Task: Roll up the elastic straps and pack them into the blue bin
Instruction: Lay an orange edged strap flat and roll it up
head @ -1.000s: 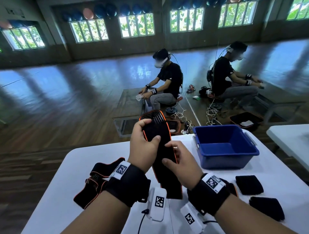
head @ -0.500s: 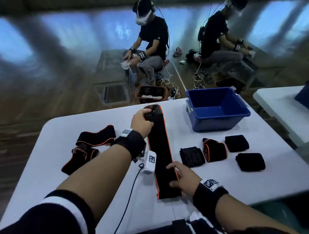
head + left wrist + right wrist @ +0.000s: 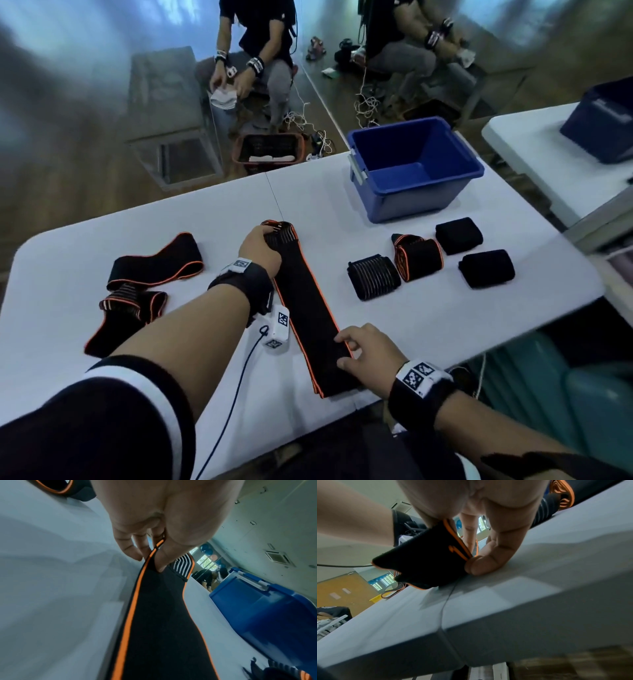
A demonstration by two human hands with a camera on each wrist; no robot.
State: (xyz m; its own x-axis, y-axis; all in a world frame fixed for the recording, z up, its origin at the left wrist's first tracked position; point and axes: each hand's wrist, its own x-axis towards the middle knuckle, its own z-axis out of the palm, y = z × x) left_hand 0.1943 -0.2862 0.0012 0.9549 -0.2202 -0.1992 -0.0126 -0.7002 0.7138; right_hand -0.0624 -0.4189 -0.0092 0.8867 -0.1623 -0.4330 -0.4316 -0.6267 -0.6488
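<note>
You had the long elastic strap (image 3: 310,308) laid flat from the worktop (image 3: 428,308) near edge toward the far edge, left hand (image 3: 262,248) pinching its far end and right hand (image 3: 368,349) pinching the near end, probably to start a tight roll, the blue bin (image 3: 421,195) waiting at the far right corner.

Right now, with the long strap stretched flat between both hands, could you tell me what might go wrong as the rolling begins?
1. The strap's near end lies at the table edge under the right hand; it could slip off.
2. The left hand only pinches the far end at one edge, so the roll may start skewed.
3. The blue bin holds nothing yet, and four rolled straps beside the work could be knocked loose.
</note>
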